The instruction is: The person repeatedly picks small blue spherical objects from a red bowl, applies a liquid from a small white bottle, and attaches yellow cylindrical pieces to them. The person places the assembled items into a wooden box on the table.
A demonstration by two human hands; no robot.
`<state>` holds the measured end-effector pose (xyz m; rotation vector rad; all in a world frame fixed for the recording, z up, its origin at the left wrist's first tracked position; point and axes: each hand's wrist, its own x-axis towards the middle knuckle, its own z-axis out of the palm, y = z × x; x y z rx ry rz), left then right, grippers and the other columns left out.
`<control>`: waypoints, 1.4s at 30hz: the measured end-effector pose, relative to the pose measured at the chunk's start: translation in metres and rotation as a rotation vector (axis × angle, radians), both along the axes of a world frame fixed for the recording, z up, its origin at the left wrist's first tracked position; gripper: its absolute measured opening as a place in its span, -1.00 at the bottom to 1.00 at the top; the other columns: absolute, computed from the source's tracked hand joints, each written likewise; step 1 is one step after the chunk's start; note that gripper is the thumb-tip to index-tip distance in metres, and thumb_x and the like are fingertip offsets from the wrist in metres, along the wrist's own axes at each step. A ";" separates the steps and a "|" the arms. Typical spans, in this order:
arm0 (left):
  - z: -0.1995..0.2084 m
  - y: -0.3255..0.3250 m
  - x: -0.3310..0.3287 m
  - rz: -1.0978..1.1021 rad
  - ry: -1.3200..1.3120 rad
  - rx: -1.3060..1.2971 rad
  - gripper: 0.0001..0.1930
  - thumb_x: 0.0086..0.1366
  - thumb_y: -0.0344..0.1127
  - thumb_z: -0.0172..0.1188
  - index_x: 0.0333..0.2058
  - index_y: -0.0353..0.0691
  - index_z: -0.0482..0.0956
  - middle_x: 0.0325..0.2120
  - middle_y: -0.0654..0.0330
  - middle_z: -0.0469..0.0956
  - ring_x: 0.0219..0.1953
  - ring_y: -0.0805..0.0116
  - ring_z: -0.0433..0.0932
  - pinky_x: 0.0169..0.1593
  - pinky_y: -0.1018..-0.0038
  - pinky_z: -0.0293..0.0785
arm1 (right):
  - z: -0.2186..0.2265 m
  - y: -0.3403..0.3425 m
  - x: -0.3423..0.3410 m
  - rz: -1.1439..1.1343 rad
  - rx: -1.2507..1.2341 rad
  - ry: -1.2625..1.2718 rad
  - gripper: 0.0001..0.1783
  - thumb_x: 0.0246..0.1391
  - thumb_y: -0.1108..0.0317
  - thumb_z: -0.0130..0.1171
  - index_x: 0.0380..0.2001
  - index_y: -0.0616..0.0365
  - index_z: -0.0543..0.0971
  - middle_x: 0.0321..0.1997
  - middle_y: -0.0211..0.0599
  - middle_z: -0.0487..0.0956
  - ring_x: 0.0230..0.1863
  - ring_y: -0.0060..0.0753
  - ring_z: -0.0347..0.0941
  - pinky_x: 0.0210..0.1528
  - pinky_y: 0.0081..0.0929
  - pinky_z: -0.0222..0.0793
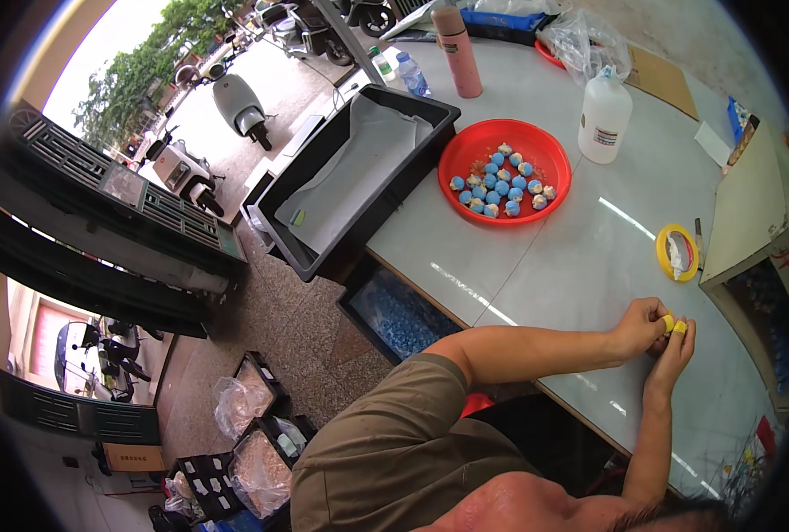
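Note:
My two hands meet over the right part of the grey tabletop (545, 266), fingertips together. Between the closed fingers of my left hand (638, 331) is a small yellow piece (667, 323). A second small yellow piece (680, 327) sits at the fingertips of my right hand (672, 353), which pinches it. Whether the two pieces are joined cannot be seen, and their exact kind is too small to tell. Just beyond my hands lies a yellow ring-shaped roll of tape (663, 257), with something white in its middle.
A red round tray (445, 188) holds several blue-and-cream balls (503, 187). Left of it stands a black bin (319, 257) with a pale liner. Farther back are a pink flask (458, 58) and a white jug (605, 120). A box-like shelf (749, 213) edges the right side.

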<state>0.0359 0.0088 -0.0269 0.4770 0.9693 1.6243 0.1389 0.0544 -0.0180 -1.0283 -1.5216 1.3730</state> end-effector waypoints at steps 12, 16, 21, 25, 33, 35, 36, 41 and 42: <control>-0.008 0.002 0.000 -0.009 0.021 0.032 -0.85 0.48 -0.34 0.15 -0.22 -0.31 0.46 -0.45 0.23 0.55 -0.48 0.54 0.53 -0.39 0.56 0.54 | -0.004 0.001 0.000 -0.005 0.001 0.016 -0.71 0.47 0.25 -0.11 -0.41 0.05 0.24 -0.42 -0.56 0.19 -0.37 -0.67 0.09 -0.32 -0.57 0.13; -0.002 0.000 0.000 -0.017 0.006 0.025 -0.89 0.46 -0.38 0.13 -0.21 -0.31 0.46 -0.45 0.23 0.54 -0.47 0.54 0.53 -0.38 0.55 0.55 | -0.006 0.002 0.001 -0.003 0.003 0.022 -0.71 0.46 0.25 -0.11 -0.41 0.05 0.24 -0.43 -0.56 0.19 -0.37 -0.67 0.08 -0.32 -0.56 0.13; 0.000 0.000 0.001 0.006 -0.016 0.020 -0.91 0.44 -0.41 0.12 -0.21 -0.32 0.47 -0.44 0.23 0.54 -0.47 0.55 0.52 -0.37 0.55 0.54 | -0.005 0.002 0.001 -0.010 0.019 0.010 -0.71 0.46 0.25 -0.10 -0.41 0.06 0.24 -0.42 -0.55 0.20 -0.37 -0.67 0.09 -0.33 -0.55 0.13; 0.001 0.000 0.000 0.007 -0.004 0.011 -0.91 0.44 -0.40 0.13 -0.22 -0.31 0.47 -0.45 0.24 0.54 -0.48 0.55 0.51 -0.38 0.56 0.52 | -0.002 -0.001 -0.002 -0.021 0.009 0.007 -0.71 0.46 0.25 -0.10 -0.41 0.07 0.24 -0.43 -0.54 0.20 -0.37 -0.66 0.09 -0.33 -0.55 0.12; -0.005 0.001 0.001 0.002 0.011 0.015 -0.88 0.46 -0.37 0.15 -0.24 -0.30 0.48 -0.45 0.24 0.55 -0.48 0.55 0.51 -0.38 0.55 0.54 | -0.006 -0.002 -0.002 -0.030 0.060 -0.001 -0.72 0.45 0.27 -0.10 -0.41 0.09 0.26 -0.42 -0.53 0.23 -0.37 -0.66 0.11 -0.34 -0.53 0.15; -0.006 0.001 -0.001 -0.011 0.016 0.023 -0.86 0.46 -0.35 0.16 -0.25 -0.31 0.47 -0.44 0.24 0.55 -0.47 0.55 0.52 -0.36 0.55 0.55 | -0.011 0.000 -0.001 -0.050 0.056 0.012 -0.73 0.45 0.28 -0.10 -0.40 0.09 0.27 -0.42 -0.52 0.26 -0.37 -0.66 0.13 -0.34 -0.52 0.17; -0.007 0.001 -0.002 -0.014 0.021 0.027 -0.86 0.47 -0.35 0.17 -0.24 -0.31 0.48 -0.43 0.23 0.56 -0.45 0.54 0.54 -0.35 0.55 0.56 | -0.011 -0.001 -0.002 -0.041 0.048 0.030 -0.72 0.45 0.29 -0.10 -0.41 0.10 0.28 -0.42 -0.52 0.27 -0.37 -0.66 0.14 -0.34 -0.52 0.18; -0.007 0.002 -0.006 -0.054 -0.011 0.034 -0.85 0.48 -0.35 0.17 -0.19 -0.33 0.49 -0.31 0.16 0.60 -0.33 0.45 0.63 -0.24 0.50 0.65 | -0.004 0.005 0.001 -0.031 0.076 0.023 -0.71 0.46 0.29 -0.07 -0.42 0.11 0.33 -0.44 -0.54 0.32 -0.36 -0.71 0.18 -0.32 -0.57 0.22; -0.006 0.002 -0.005 -0.053 0.018 0.038 -0.84 0.49 -0.34 0.17 -0.17 -0.34 0.49 -0.28 0.14 0.61 -0.30 0.42 0.66 -0.21 0.48 0.67 | 0.000 0.004 -0.001 -0.036 0.029 0.059 -0.71 0.47 0.28 -0.05 -0.42 0.11 0.35 -0.44 -0.55 0.33 -0.37 -0.71 0.18 -0.33 -0.58 0.22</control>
